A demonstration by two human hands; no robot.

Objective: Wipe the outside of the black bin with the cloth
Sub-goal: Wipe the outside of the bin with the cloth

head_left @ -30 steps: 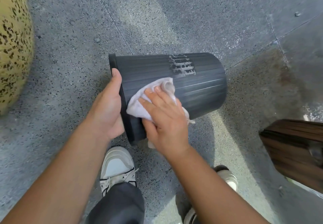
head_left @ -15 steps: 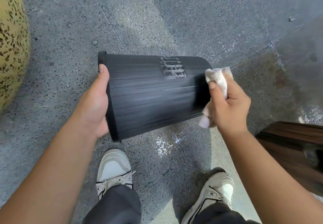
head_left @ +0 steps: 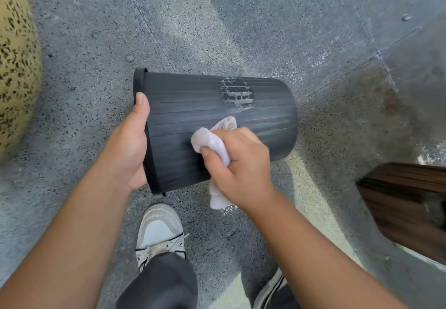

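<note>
- Head view: the black bin (head_left: 193,120) is held on its side above the speckled grey floor (head_left: 241,19), its rim toward the left hand and its closed base pointing away to the right.
- The left hand (head_left: 128,149) grips the bin's rim, thumb lying on the outer wall and fingers hidden inside.
- The right hand (head_left: 241,164) is closed around the crumpled white cloth (head_left: 210,142), pressing it against the bin's ribbed side near the middle; a loose end hangs below the fist.
- A patch of whitish residue (head_left: 237,92) marks the bin's wall above the cloth.
- Below the bin, a white shoe (head_left: 159,231) stands on the floor.
</note>
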